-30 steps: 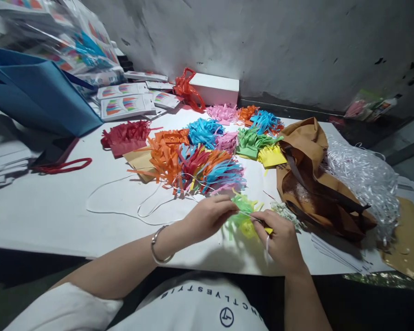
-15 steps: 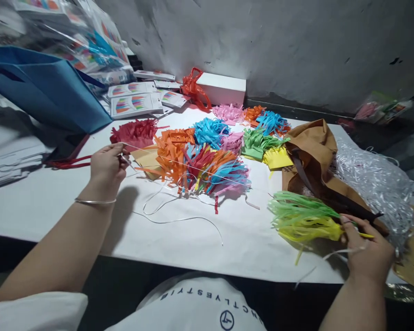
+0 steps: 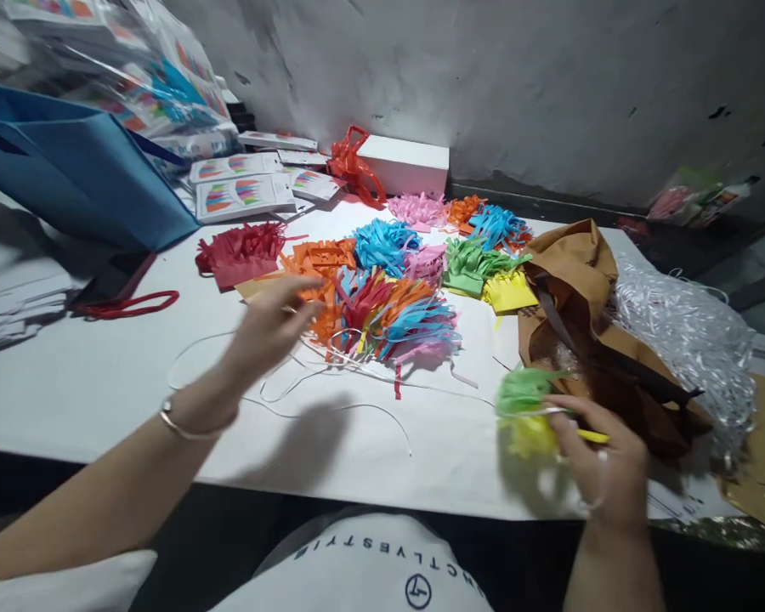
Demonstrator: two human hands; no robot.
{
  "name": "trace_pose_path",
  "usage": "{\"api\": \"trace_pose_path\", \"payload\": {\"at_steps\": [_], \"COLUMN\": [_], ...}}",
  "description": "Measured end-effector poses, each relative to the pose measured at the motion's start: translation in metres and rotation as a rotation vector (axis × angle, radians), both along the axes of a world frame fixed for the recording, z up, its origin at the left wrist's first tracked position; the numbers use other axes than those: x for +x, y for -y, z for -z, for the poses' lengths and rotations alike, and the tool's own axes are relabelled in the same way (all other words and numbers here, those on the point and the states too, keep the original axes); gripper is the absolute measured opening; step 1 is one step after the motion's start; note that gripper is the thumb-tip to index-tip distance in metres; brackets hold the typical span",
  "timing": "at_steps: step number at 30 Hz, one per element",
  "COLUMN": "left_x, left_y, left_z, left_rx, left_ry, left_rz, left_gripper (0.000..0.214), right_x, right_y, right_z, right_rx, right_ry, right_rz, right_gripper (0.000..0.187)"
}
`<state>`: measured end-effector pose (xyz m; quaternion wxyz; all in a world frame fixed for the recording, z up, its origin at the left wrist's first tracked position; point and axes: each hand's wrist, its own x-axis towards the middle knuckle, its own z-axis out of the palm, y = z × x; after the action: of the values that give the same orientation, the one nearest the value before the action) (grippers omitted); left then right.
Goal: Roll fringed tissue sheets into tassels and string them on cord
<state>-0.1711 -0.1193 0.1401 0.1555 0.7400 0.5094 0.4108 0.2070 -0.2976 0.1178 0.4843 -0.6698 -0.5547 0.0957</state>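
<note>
My right hand (image 3: 603, 446) pinches a green tissue-paper tassel (image 3: 524, 391) and a yellow tassel (image 3: 529, 435) over the white tabletop. A white string (image 3: 446, 391) runs from these tassels leftward and lies in loose loops near the middle. Slightly blurred, my left hand (image 3: 268, 327) hovers over the string's left loops with its fingers apart. Just beyond its fingertips is a multicoloured bunch of tassels (image 3: 414, 319), with orange fringed paper (image 3: 325, 319) beside it. Whether the left fingertips touch the paper is unclear.
Farther back lie red fringed paper (image 3: 242, 255), blue fringe (image 3: 382, 246) and green fringe (image 3: 475, 263). A brown bag (image 3: 567, 263) and a heap of white strands (image 3: 682, 340) sit at the right. Printed packets (image 3: 248, 195) and a blue bag (image 3: 89, 170) occupy the back left.
My left hand has let go of the string and moved right, toward the tassel bunch. The string has slackened onto the table. My right hand has shifted left with the green and yellow tassels.
</note>
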Motion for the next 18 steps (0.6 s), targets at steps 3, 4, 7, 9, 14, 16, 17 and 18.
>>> {"api": "trace_pose_path", "payload": {"at_steps": [3,4,7,9,14,16,17,18], "left_x": [0.067,0.085,0.115,0.115,0.076,0.052,0.038,0.025], "left_y": [0.060,0.074,0.092,0.089,0.061,0.043,0.032,0.022], "left_z": [0.002,0.005,0.016,0.021,0.022,0.025,0.027,0.030], "left_rx": [0.010,0.046,0.157,0.151,-0.153,-0.303,-0.357,-0.383], "left_ry": [-0.109,-0.099,-0.096,-0.084,0.175,0.372,0.472,0.559], "left_rz": [0.650,0.721,0.671,0.636,0.488,0.269,0.145,0.022], "left_gripper": [0.026,0.030,0.021,0.019,0.017,0.020,0.025,0.030], "right_x": [-0.052,-0.065,-0.088,-0.090,-0.056,-0.030,-0.016,-0.002], "right_y": [-0.017,-0.021,-0.025,-0.025,-0.026,-0.025,-0.024,-0.022], "right_z": [-0.008,-0.010,-0.012,-0.010,0.006,0.016,0.020,0.024], "right_rx": [0.020,0.038,0.080,0.067,-0.063,-0.085,-0.091,-0.100], "right_ry": [0.097,0.132,0.192,0.169,0.032,-0.008,-0.031,-0.058], "right_rz": [-0.262,-0.317,-0.371,-0.388,-0.212,-0.067,0.009,0.095], "right_gripper": [0.013,0.014,0.017,0.016,0.016,0.016,0.018,0.020]}}
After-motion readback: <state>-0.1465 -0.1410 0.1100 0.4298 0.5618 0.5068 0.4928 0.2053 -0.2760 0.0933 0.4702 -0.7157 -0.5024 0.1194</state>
